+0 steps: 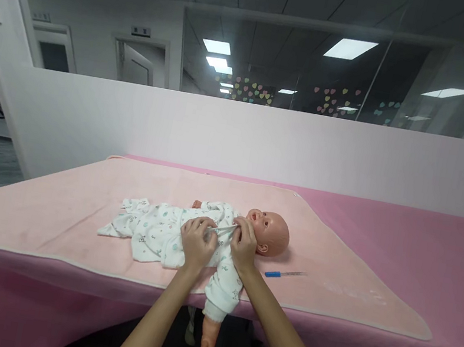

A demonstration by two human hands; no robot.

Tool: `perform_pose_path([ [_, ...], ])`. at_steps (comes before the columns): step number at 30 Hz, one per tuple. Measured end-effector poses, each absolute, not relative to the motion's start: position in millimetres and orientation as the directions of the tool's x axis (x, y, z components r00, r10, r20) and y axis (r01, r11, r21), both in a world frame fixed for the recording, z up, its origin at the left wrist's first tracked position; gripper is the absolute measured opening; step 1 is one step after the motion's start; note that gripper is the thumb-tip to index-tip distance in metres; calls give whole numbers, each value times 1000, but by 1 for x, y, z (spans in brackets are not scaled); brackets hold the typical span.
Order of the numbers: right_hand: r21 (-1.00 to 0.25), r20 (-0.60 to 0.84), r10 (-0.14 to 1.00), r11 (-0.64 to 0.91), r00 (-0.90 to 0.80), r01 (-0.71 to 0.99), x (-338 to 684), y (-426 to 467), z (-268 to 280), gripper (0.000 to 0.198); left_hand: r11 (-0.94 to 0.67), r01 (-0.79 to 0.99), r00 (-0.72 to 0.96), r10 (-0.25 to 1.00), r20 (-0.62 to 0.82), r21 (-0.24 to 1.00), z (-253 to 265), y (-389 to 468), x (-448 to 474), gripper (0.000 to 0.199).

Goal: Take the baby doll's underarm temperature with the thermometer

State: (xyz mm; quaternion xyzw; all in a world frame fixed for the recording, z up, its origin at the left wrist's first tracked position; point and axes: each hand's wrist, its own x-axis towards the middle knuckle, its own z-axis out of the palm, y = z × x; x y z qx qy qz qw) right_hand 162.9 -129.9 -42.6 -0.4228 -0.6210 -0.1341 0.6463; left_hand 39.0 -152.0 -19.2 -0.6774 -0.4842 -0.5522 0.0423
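Note:
A baby doll [277,234] lies on its back across a peach mat, head to the right. It wears a white patterned baby outfit [156,232]. My left hand [198,242] is closed on the front edge of the outfit at the chest. Near the doll's chin, my right hand [244,241] pinches the same edge by the neckline, and the cloth between the hands is stretched into a narrow fold. The doll's near arm hangs over the table's front edge, its hand bare. Beyond the chest, its other hand [196,204] shows.
A blue-handled thermometer-like stick [285,274] lies on the peach mat [339,300], just right of my right wrist. The mat covers a pink-clothed table [455,284]. A low white wall [308,151] with glass above it stands behind.

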Motion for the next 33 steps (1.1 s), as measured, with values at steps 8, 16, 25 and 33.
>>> perform_pose_path([
  [8, -113, 917, 340, 726, -211, 678, 155, -145, -29, 28, -532, 700, -52, 627, 777, 477, -23, -148, 38, 11],
  [16, -175, 905, 398, 672, -151, 720, 154, -143, -30, 17, -542, 665, -41, 661, 750, 514, -23, -149, 37, 17],
  [25, -166, 917, 371, 686, -144, 708, 155, -141, -29, 18, -533, 674, -55, 654, 754, 512, -23, -148, 38, 9],
  [33, -173, 898, 418, 628, -142, 759, 153, -141, -32, 14, -566, 663, 7, 659, 752, 490, -21, -154, 34, 14],
])
